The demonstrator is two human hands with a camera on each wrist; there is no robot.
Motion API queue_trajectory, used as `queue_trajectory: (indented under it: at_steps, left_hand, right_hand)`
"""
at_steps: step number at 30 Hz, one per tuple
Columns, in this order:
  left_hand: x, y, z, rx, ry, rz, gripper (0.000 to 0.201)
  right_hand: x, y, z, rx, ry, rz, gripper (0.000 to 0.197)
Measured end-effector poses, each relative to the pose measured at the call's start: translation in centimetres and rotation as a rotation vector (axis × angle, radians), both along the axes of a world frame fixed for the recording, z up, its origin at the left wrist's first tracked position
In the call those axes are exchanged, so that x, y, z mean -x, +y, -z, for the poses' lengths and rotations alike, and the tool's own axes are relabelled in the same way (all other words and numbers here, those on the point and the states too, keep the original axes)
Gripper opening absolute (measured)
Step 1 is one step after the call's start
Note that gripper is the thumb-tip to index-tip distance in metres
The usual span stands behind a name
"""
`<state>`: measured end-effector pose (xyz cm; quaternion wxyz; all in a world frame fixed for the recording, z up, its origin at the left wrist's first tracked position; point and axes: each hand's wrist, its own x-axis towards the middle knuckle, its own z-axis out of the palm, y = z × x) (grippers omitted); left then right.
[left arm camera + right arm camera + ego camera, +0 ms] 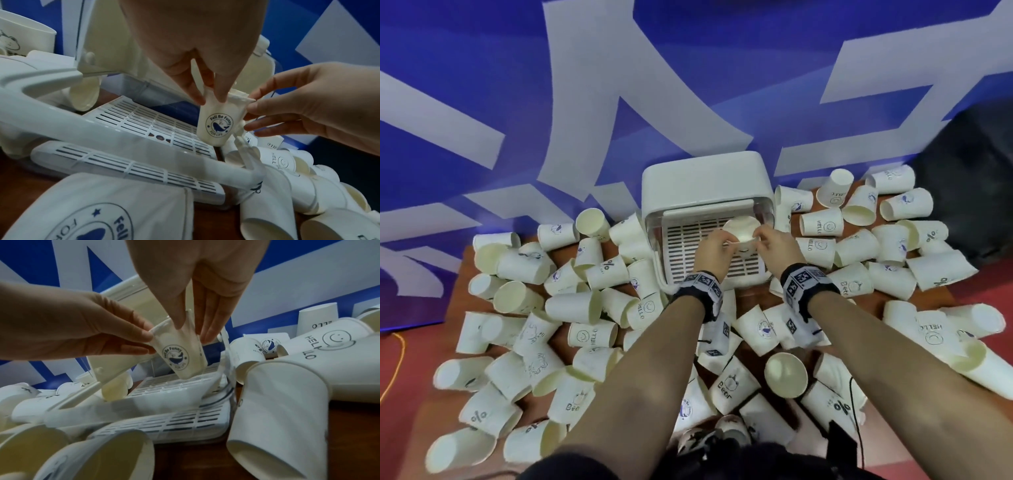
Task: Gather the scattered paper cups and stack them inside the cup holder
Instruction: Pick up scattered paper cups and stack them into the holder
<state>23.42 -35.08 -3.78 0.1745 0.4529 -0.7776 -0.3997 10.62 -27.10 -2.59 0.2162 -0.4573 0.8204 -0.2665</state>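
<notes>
- At the left of the head view we see scattered paper cups (524, 263) lying on their sides over the brown table (457, 274), reaching the lower left corner.
- Left of centre, our left hand (714, 248) pinches the rim of one whale-logo cup (742, 230) with thumb and fingertips.
- At centre stands the white cup holder (705, 192), lid up, its slatted tray (688, 253) under the held cup.
- The head view shows mainly the cup's open mouth; the left wrist view alone lets us read its print, "Fell Be Funny", and see the cup (221, 120) upright, its base close over the tray (144, 116).
- Right of centre, our right hand (777, 245) pinches the opposite rim; the right wrist view shows its fingers (179, 318) reaching down onto the cup (180, 353).
- At far right, more loose cups (893, 240) lie heaped.
</notes>
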Motion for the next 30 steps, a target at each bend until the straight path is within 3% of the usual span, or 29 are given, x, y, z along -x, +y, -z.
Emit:
queue_trajectory:
  at_steps: [6,10,16,30]
  left_hand:
    - [1.3,-0.7,1.6,-0.077,-0.131,0.060,0.024]
    - [1.2,-0.9,1.6,-0.119,-0.099,0.082,0.036]
    - [0.4,-0.2,1.3,-0.056,-0.023,0.049,0.036]
    - [-1.9,6.4,-1.7,-0.113,-0.079,0.237,0.038]
  right_hand:
    - [1.1,-0.9,2.3,-0.094,0.025,-0.025,0.020]
    - [1.5,-1.1,2.8,-0.131,0.006,-0.045,0.028]
    - [1.6,-0.2,2.5,-0.099,-0.008,-0.040,0.037]
    - [0.2,9.2,0.1,-0.085,-0.089,0.081,0.032]
